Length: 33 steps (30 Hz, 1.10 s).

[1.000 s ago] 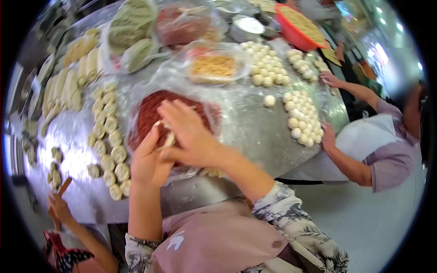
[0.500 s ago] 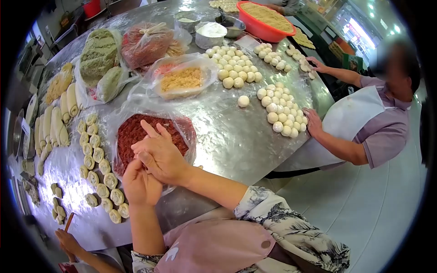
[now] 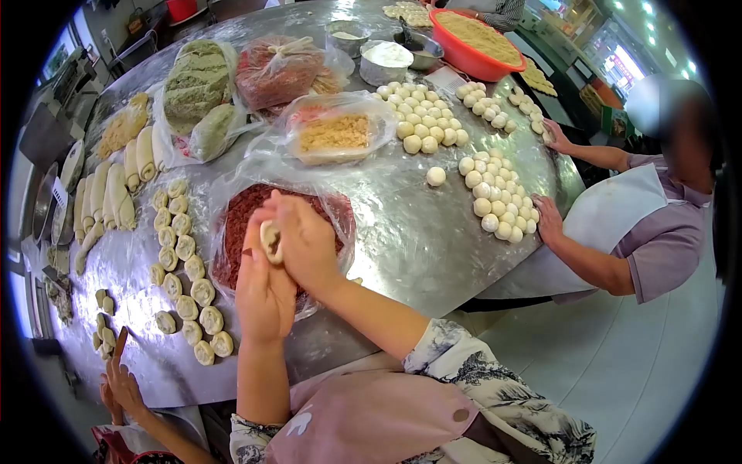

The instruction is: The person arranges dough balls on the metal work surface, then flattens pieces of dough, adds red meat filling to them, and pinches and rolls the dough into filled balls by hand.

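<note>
Between my two hands is a dough piece with a dark opening facing up. My left hand cups it from below and the left, with the thumb along its side. My right hand presses against its right side, fingers close together. Under and behind both hands lies dark red filling in a clear plastic bag on the metal table. Left of my hands, rows of round coiled dough pieces rest on the table.
Behind are a tub of yellow crumbs, bags of green and red filling, a flour bowl and a red basin. White dough balls lie near a co-worker's hands at right; another person's hands show lower left.
My hands have turned, and the dough piece between them now shows its opening. My right fingers, spread before, have closed in around it. The view has shifted slightly.
</note>
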Available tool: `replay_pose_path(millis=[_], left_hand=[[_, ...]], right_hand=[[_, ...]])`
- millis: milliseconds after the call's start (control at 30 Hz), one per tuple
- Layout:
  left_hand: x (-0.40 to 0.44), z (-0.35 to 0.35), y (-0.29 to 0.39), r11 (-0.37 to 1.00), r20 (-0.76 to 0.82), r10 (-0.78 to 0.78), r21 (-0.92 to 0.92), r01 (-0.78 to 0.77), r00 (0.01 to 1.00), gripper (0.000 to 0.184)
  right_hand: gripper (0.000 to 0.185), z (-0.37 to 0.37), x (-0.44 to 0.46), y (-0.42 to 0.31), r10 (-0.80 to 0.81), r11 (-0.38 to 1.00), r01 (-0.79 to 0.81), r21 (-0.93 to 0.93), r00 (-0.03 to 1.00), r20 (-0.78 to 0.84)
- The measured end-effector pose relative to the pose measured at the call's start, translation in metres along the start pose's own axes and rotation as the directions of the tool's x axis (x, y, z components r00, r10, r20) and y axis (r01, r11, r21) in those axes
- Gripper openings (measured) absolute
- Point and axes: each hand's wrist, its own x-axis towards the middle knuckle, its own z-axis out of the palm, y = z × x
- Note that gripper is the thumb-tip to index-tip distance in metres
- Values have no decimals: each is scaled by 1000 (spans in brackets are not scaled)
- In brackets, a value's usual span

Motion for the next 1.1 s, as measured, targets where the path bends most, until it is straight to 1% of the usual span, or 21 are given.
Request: replay_pose_path(millis=[33,67,133,200,233,267,333,433,467,500,533,567,633,700,767,833,933,1000,1033,1067,1100], left_hand=[[-1,6,0,997,9,68,31,-68,998,41],[-3,12,2,985,-62,80,161,-69,995,40],[1,-5,-1,946,-3,135,298,-127,991,39],[4,-27,-1,937,39,145,316,-150,989,35],[4,-30,-3,861,52,227,456,-226,972,35],[4,-29,-2,759,77,306,582,-292,949,34],[7,-24,-3,521,184,462,736,-433,868,37],[10,-14,5,490,141,424,795,-357,895,43],[12,-16,-2,800,41,376,490,-347,926,47],[13,-17,-5,815,23,374,469,-340,927,47],[14,-20,-6,828,-3,372,454,-330,928,48],[14,-22,-3,835,-33,375,445,-322,926,48],[20,-31,7,903,-195,197,418,-101,961,48],[21,-29,6,804,-201,188,594,-33,961,50],[22,-38,3,762,-183,124,647,24,975,54],[22,-35,1,810,-70,117,584,-54,991,61],[15,-9,6,940,-70,92,335,-63,993,66],[26,-21,-4,932,14,46,358,-48,999,73],[20,-19,-8,923,-14,99,375,-87,995,64],[15,-15,-8,911,-42,153,394,-124,987,56],[9,-4,-2,758,-79,238,639,-134,968,49]], right_hand=[[49,-2,4,4,62,992,-62,114,998,3],[52,0,2,3,33,991,-35,126,999,13],[59,9,-4,-1,-24,988,18,151,999,33],[67,8,-14,0,-53,999,52,13,991,126],[69,12,-20,-2,-60,997,66,-32,987,148],[62,18,-25,-4,-38,997,29,77,993,115],[57,16,-22,-9,-1,1000,-4,30,986,167],[43,21,-20,-6,7,1000,-5,-23,993,116],[42,16,-17,1,24,996,-13,-92,993,119],[40,12,-14,5,45,987,-24,-161,991,123],[38,13,-12,-5,87,996,-85,-39,995,57],[37,8,-6,1,57,998,-55,-37,996,63],[37,-5,5,8,-58,993,58,-98,998,8],[35,-14,13,11,-130,957,120,-263,991,-23],[36,-15,12,9,-190,917,174,-359,982,-11],[36,-14,12,11,-180,936,173,-306,984,4],[34,-11,9,12,-189,942,191,-276,981,34],[32,-7,3,13,-139,951,159,-265,986,91],[31,-5,0,13,-114,955,141,-261,987,116],[29,-1,-1,10,-218,929,240,-281,970,108],[29,0,-1,6,-209,930,230,-288,973,101]])
